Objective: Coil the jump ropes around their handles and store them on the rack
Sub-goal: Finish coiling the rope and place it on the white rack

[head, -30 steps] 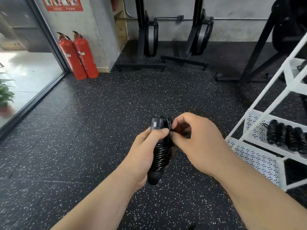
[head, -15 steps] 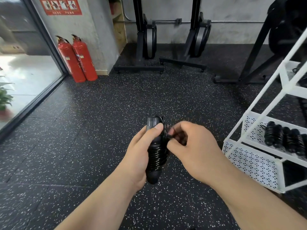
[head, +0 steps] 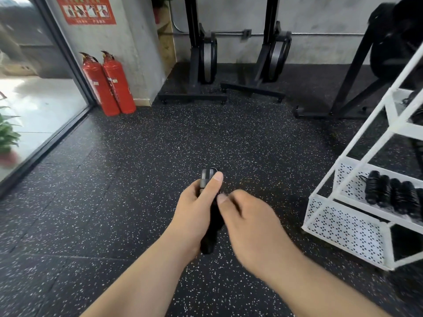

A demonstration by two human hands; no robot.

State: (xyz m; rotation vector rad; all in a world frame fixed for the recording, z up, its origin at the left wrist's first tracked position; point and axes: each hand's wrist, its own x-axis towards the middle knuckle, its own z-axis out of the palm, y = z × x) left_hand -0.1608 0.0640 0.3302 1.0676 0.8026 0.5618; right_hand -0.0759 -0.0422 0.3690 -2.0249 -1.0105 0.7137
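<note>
In the head view, the left hand [head: 196, 209] holds the jump rope [head: 206, 177] upright in front of the body, above the speckled floor [head: 137, 179]. Its fingers wrap round the paired handles and the thumb lies along the top edge, probably to pin the last turns so the coil cannot spring loose. The right hand [head: 249, 223] sits just beside the bundle, thumb tip at the black coil; I judge it is tucking in the loose end. The white rack [head: 343, 227] stands near on the right. A row of coiled ropes [head: 389, 195] lies side by side on its middle shelf, and this rope seems bound for the same place.

The right hand is smeared by motion and its fingers curl out of sight, so I cannot tell whether they pinch the rope or nothing. The two hands cover most of the coil; only the grey handle top, a thin loop above it and the dark lower end show. The rack's upper shelves are cut off at the frame edge, and their dark contents are unclear.
</note>
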